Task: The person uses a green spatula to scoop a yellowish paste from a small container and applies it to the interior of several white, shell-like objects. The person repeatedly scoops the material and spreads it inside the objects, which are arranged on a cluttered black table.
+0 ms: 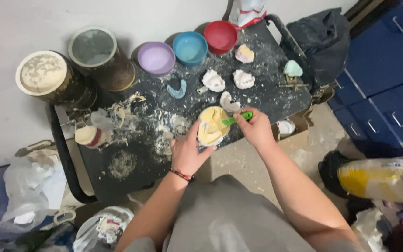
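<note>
My left hand grips the near side of a yellow flexible mixing bowl that holds white plaster, at the front edge of a black cart top. My right hand holds a green-handled spatula whose tip reaches into the bowl. Several white plaster dental casts lie just beyond the bowl, and a blue impression tray rests to their left.
Purple, blue and red bowls line the cart's back edge. Two tall round canisters stand at the left. A black bag and blue drawers are on the right; plastic bags lie on the floor.
</note>
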